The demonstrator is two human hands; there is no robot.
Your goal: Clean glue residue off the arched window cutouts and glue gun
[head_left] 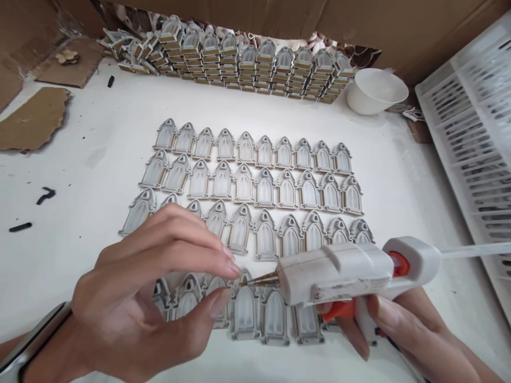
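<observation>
My right hand (393, 314) grips a white hot glue gun (335, 271), its fingers around the handle by the orange trigger. A clear glue stick (475, 250) sticks out of the gun's back end. The metal nozzle points left, over a small grey arched window-shaped piece (244, 314) in the front row. Beside the nozzle tip, my left hand (155, 287) has thumb and fingers apart, with nothing visible between them. It hides part of the two front rows. More arched pieces (265, 186) with pale translucent centres lie in several rows on the white table (99, 175).
Stacks of similar pieces (263, 69) line the back, toppled at the left. A white bowl (375, 93) and a white plastic crate (471, 106) stand at the right. Torn cardboard (34, 119) and black scraps (46, 195) lie at the left. A cardboard wall (279, 18) rises behind.
</observation>
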